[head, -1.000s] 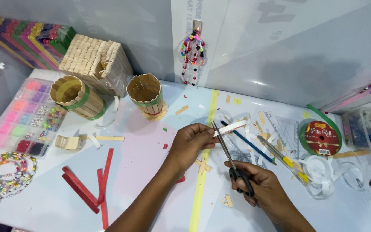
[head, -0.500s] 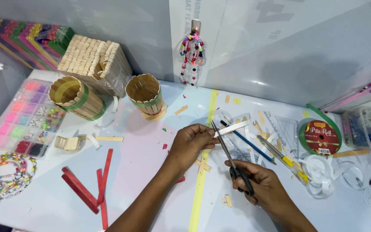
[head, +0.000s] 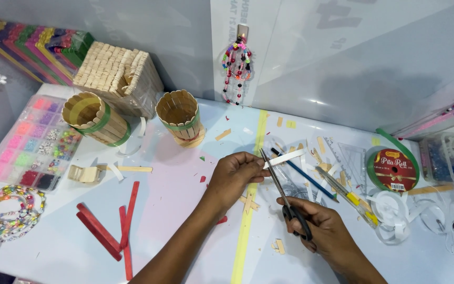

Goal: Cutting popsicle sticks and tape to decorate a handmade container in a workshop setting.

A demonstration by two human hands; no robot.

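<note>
Right now the cutting step looks to be in hand: the left hand point(head: 233, 176) is curled closed, pinching one end of a pale craft stick point(head: 285, 156) between thumb and fingertips, so that the stick juts out level above the table point(head: 185, 210). The right hand point(head: 321, 231) is wrapped shut around the black handles of a pair of scissors point(head: 285, 194), whose blades run up and away from it to meet the stick just beside the left fingertips; the blades look nearly closed at that point, though how far they have bitten into the wood cannot be told. Taking the scissors as the mark, a yellow tape line point(head: 248, 210) runs down the table just to their left, a blue pencil point(head: 303, 173) lies just to their right, a red ribbon roll point(head: 393, 169) sits well to the right, and two stick-built cups point(head: 179, 117) stand well to the upper left. By my judgement, the cut calls for a firm squeeze of the handles with the stick held steady, since the short free end could spring away.
</note>
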